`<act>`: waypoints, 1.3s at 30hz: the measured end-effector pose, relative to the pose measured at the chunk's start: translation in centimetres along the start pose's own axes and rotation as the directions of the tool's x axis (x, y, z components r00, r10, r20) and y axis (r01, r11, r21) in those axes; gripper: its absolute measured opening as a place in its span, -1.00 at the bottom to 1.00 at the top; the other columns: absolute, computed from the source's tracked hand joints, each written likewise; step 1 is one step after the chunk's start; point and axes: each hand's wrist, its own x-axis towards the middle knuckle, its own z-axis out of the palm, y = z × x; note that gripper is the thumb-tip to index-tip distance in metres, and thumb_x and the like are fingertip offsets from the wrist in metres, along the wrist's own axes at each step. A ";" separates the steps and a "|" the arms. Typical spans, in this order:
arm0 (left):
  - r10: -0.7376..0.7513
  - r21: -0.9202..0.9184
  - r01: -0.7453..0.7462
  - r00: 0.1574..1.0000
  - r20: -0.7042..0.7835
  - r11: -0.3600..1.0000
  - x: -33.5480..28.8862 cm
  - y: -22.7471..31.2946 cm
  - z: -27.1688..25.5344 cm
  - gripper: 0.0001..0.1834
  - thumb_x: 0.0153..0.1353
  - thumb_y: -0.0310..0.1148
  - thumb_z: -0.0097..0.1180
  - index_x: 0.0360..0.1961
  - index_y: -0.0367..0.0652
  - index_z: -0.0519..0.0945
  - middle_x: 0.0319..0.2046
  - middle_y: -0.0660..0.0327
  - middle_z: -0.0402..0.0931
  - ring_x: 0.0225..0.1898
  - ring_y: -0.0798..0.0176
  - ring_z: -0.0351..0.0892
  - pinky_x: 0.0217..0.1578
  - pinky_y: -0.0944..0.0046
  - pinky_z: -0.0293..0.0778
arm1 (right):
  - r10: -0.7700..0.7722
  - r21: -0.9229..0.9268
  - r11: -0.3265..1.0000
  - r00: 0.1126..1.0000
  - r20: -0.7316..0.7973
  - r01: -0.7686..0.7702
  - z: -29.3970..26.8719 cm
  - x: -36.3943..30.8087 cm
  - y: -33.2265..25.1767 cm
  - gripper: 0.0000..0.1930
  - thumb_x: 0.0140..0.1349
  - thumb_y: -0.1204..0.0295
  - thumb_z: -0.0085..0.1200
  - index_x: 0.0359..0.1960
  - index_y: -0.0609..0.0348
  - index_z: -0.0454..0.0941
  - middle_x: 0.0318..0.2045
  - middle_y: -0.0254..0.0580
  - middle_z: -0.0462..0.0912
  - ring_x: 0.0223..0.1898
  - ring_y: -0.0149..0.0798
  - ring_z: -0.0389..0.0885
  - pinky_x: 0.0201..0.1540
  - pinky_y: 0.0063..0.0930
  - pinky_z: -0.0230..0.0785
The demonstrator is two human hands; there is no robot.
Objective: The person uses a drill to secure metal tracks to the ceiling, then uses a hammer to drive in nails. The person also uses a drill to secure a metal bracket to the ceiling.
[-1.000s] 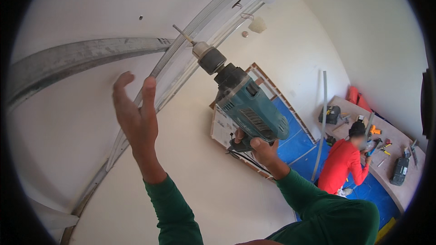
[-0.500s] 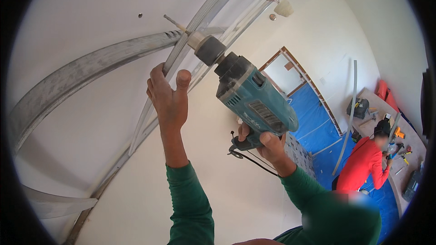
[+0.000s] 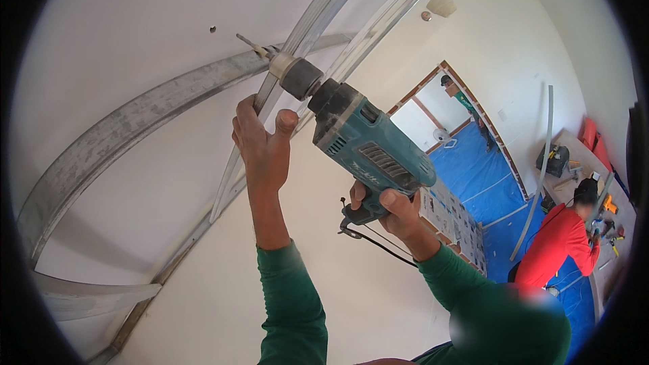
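Observation:
My right hand (image 3: 403,217) is wrapped round the handle of a teal-and-black corded power drill (image 3: 375,149). The drill tilts up to the left, and its chuck (image 3: 297,76) overlaps a grey metal channel (image 3: 311,27) under the ceiling. Beyond the chuck, the drill bit (image 3: 249,43) points up-left near the crossing with a curved metal channel (image 3: 149,88); whether it touches metal cannot be made out. My left hand (image 3: 265,152) curls its fingers round the edge of the straight channel below the chuck, thumb raised apart.
A small hole (image 3: 212,29) shows in the ceiling. Right and below, a person in red (image 3: 558,247) leans at a workbench (image 3: 574,145) with tools. Another person (image 3: 466,101) stands in a wood-framed doorway, on blue floor sheeting (image 3: 466,169). The drill's cord (image 3: 385,250) hangs near my right wrist.
The drill has shifted a little left and down in view, its chuck farther across the channel. The surroundings have slid right. A person has appeared in the doorway. Both hands keep their holds.

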 end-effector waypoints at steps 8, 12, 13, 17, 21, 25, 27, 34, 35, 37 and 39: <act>-0.029 0.019 0.029 1.000 0.009 0.999 0.3 0.2 0.8 0.41 0.06 0.86 -0.17 0.41 -0.35 0.33 0.23 -0.18 0.41 0.35 -0.23 0.30 0.47 -0.27 0.10 | 0.012 0.112 0.994 0.999 -0.031 -0.009 0.0 0.0 -0.6 -0.35 0.30 0.09 0.41 0.27 0.29 0.55 -0.27 -0.10 0.74 -0.25 -0.23 0.73 -0.11 -0.23 0.62; -0.039 0.002 0.039 0.998 0.055 0.999 0.3 -0.4 0.7 0.40 0.08 0.86 -0.18 0.47 -0.31 0.30 0.29 -0.22 0.36 0.38 -0.30 0.27 0.45 -0.32 0.13 | -0.010 0.125 0.992 1.000 -0.029 0.013 0.2 0.0 -0.2 -0.33 0.30 0.08 0.40 0.27 0.32 0.55 -0.26 -0.10 0.74 -0.25 -0.23 0.73 -0.10 -0.23 0.63; -0.046 -0.001 0.046 0.997 0.068 0.999 0.3 -0.5 0.7 0.40 0.09 0.85 -0.19 0.47 -0.31 0.29 0.30 -0.22 0.35 0.39 -0.31 0.26 0.45 -0.33 0.13 | 0.001 0.135 0.991 0.999 -0.036 0.004 0.1 0.0 -0.3 -0.33 0.30 0.08 0.40 0.27 0.32 0.55 -0.26 -0.10 0.74 -0.25 -0.23 0.73 -0.10 -0.23 0.64; -0.053 -0.048 0.057 0.995 0.079 0.997 -0.2 -1.0 0.5 0.39 0.10 0.86 -0.21 0.48 -0.29 0.29 0.34 -0.23 0.32 0.45 -0.29 0.20 0.47 -0.35 0.10 | -0.028 0.176 0.984 0.999 -0.026 0.032 0.1 0.0 0.3 -0.34 0.30 0.11 0.41 0.28 0.33 0.55 -0.26 -0.09 0.75 -0.25 -0.23 0.74 -0.11 -0.25 0.66; -0.044 -0.053 0.050 0.993 0.109 0.997 -0.1 -1.3 0.4 0.40 0.09 0.87 -0.22 0.48 -0.28 0.28 0.38 -0.22 0.29 0.49 -0.28 0.15 0.48 -0.35 0.07 | -0.048 0.113 0.992 0.997 -0.054 0.054 0.2 0.3 0.9 -0.25 0.30 -0.01 0.37 0.31 0.35 0.47 -0.31 0.03 0.71 -0.31 -0.12 0.74 -0.22 -0.22 0.64; -0.027 -0.054 0.033 0.995 0.096 0.998 0.1 -1.5 0.3 0.39 0.11 0.87 -0.25 0.48 -0.27 0.28 0.36 -0.22 0.30 0.48 -0.27 0.16 0.49 -0.34 0.06 | -0.022 0.122 0.992 0.998 -0.066 0.030 0.4 0.0 1.3 -0.23 0.29 -0.02 0.38 0.31 0.35 0.47 -0.31 0.04 0.71 -0.31 -0.11 0.75 -0.22 -0.21 0.65; -0.029 -0.035 0.033 0.995 0.090 0.999 0.1 -1.6 0.3 0.39 0.11 0.86 -0.25 0.48 -0.28 0.28 0.35 -0.22 0.31 0.47 -0.28 0.16 0.48 -0.34 0.07 | -0.027 0.128 0.991 0.997 -0.070 0.036 0.3 0.0 1.4 -0.23 0.28 -0.02 0.39 0.31 0.35 0.47 -0.30 0.04 0.71 -0.31 -0.10 0.75 -0.22 -0.21 0.65; -0.066 -0.027 0.069 0.995 0.072 0.997 0.1 -2.0 0.5 0.41 0.13 0.85 -0.26 0.49 -0.34 0.25 0.35 -0.25 0.31 0.47 -0.30 0.16 0.50 -0.33 0.03 | 0.009 0.123 0.992 0.998 -0.056 -0.002 0.2 0.2 1.6 -0.24 0.27 0.01 0.41 0.30 0.36 0.47 -0.30 0.05 0.71 -0.31 -0.09 0.74 -0.23 -0.21 0.65; -0.060 -0.020 0.062 0.996 0.071 0.998 0.2 -2.1 0.5 0.40 0.13 0.85 -0.26 0.49 -0.33 0.26 0.35 -0.25 0.31 0.47 -0.30 0.16 0.50 -0.32 0.02 | 0.016 0.122 0.992 0.998 -0.061 -0.009 0.2 0.2 1.5 -0.24 0.26 0.01 0.41 0.30 0.36 0.48 -0.30 0.05 0.71 -0.31 -0.09 0.74 -0.23 -0.21 0.65; -0.052 -0.010 0.053 0.997 0.063 0.999 0.4 -2.1 0.7 0.40 0.13 0.85 -0.26 0.50 -0.32 0.26 0.35 -0.25 0.31 0.46 -0.30 0.18 0.51 -0.32 0.00 | 0.032 0.155 0.988 0.998 -0.047 -0.024 0.3 0.1 1.5 -0.27 0.26 0.05 0.44 0.29 0.35 0.51 -0.29 0.00 0.73 -0.29 -0.14 0.74 -0.18 -0.23 0.66; 0.004 -0.014 -0.003 0.999 0.053 1.000 0.6 -2.1 1.0 0.35 0.18 0.82 -0.26 0.50 -0.30 0.26 0.35 -0.25 0.32 0.45 -0.29 0.19 0.51 -0.30 -0.01 | 0.032 0.216 0.976 0.999 -0.025 -0.026 0.3 0.1 1.3 -0.33 0.27 0.13 0.49 0.27 0.34 0.57 -0.26 -0.09 0.78 -0.24 -0.24 0.75 -0.10 -0.26 0.66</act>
